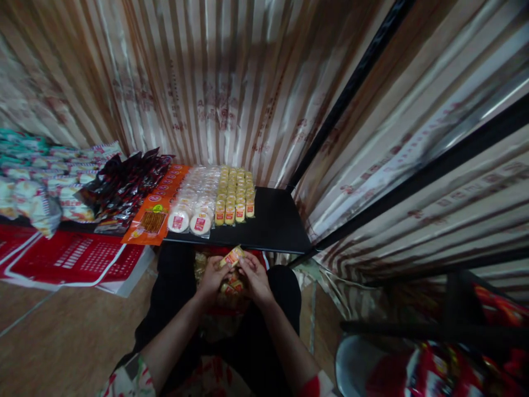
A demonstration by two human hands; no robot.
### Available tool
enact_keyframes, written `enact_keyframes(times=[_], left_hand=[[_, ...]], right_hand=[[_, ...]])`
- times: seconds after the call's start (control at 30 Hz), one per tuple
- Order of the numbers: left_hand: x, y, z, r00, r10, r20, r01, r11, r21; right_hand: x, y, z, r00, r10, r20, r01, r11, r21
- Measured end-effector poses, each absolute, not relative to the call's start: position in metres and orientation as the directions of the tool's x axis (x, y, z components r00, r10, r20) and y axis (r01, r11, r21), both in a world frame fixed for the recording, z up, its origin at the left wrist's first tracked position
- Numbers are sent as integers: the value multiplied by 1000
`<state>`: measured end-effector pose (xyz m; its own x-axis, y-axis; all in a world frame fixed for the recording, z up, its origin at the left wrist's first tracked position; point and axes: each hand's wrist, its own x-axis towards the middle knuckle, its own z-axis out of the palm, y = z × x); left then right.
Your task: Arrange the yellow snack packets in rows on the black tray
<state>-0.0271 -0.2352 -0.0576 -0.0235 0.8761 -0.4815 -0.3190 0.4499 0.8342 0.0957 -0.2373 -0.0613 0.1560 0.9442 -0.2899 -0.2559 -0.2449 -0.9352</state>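
Between my knees, my left hand (214, 277) and my right hand (255, 277) are closed on one small yellow snack packet (232, 256) with a red and orange label. Fingertips grip it from both sides, just in front of the shelf edge. Below my hands lie loose packets (232, 288) of similar yellow wrapping, in a container that is mostly hidden. On the black shelf (276, 220), matching yellow packets (235, 193) stand in tidy rows. Left of them are rows of round white wafers in clear wrap (198, 196).
Further left on the shelf lie orange snack bags (155, 212), dark shiny bags (124, 187) and white puffy bags (49, 182). A red basket (74, 256) sits on the floor at left. A black frame post (351, 77) rises at right; red packages (442, 369) lie lower right.
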Motion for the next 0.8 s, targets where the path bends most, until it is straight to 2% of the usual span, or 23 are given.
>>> enact_keyframes(times=[0.1, 0.17, 0.4, 0.57, 0.8], left_hand=[[-12, -235, -56, -11, 894, -447, -390, 408, 826], [-6, -234, -54, 4, 900, -436, -370, 406, 836], [5, -218, -41, 125, 948, -293, -60, 302, 952], [17, -194, -35, 23, 985, -171, 149, 166, 975], [38, -162, -34, -39, 991, -125, 202, 131, 971]], right_hand=[[95, -243, -62, 179, 940, -291, -271, -237, -933], [97, -244, -59, 217, 939, -268, -255, -211, -944], [122, -220, -35, 256, 958, -130, -125, -100, -987], [140, -191, -28, 228, 972, -56, -74, -40, -996], [164, -135, -34, 208, 978, 13, 16, 10, -1000]])
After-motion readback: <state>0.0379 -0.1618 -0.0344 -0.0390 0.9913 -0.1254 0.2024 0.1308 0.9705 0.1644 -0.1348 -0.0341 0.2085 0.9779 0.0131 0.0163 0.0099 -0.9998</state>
